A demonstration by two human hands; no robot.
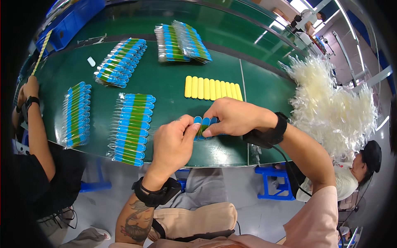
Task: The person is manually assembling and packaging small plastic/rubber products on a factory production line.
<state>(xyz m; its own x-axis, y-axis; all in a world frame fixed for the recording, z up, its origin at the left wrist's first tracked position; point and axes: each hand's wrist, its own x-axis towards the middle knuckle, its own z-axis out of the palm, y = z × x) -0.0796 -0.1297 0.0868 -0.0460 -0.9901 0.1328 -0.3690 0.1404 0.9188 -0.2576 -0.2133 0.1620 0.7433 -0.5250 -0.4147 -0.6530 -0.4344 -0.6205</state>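
Observation:
Near the table's front edge, my left hand [175,138] and my right hand [235,118] pinch a few short, round-ended strips that look like blue-and-green nail files [205,121]. Both thumbs press on them, and my fingers hide parts of the strips. Just beyond my hands lies a row of yellow nail files [213,88], side by side. Left of my left hand is an overlapping stack of sleeved blue-and-green nail files [134,128] in clear plastic.
More sleeved stacks lie at the far left [77,113], back left [120,62] and back middle [182,41]. A big heap of clear plastic sleeves [331,103] stands at right. A co-worker's hand [31,87] holds a yellow patterned strip at left; another person sits at right by a blue stool [275,171].

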